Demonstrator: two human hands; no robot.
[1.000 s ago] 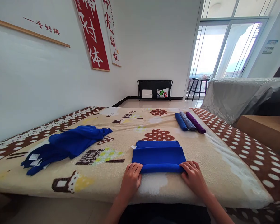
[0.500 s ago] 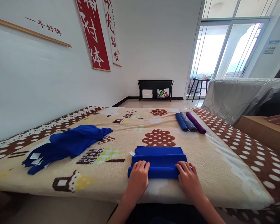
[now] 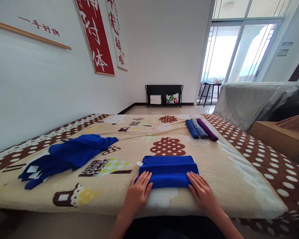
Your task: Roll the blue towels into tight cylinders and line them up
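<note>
A folded blue towel (image 3: 169,170) with a small white tag lies on the patterned blanket (image 3: 129,199) right in front of me. Its near edge forms a thicker fold or roll. My left hand (image 3: 139,190) rests on the left end of that near fold, fingers extended. At the opposite end, my right hand (image 3: 202,190) lies with its fingers stretched over the cloth. Neither hand grips the towel; both press on it from above. Off to the left is a crumpled heap of blue cloth (image 3: 74,152) with white labels.
Three rolled towels lie side by side toward the back right: blue (image 3: 191,129), grey (image 3: 198,128) and purple (image 3: 207,129). Beyond the right edge, another person's hand (image 3: 295,121) rests on a cardboard box (image 3: 279,136). A black rack (image 3: 163,89) stands by the wall.
My fingers were curled on the near fold; now they are straightened and laid flat on it. The fold's near edge sits slightly farther away. The view has shifted a little to the right.
</note>
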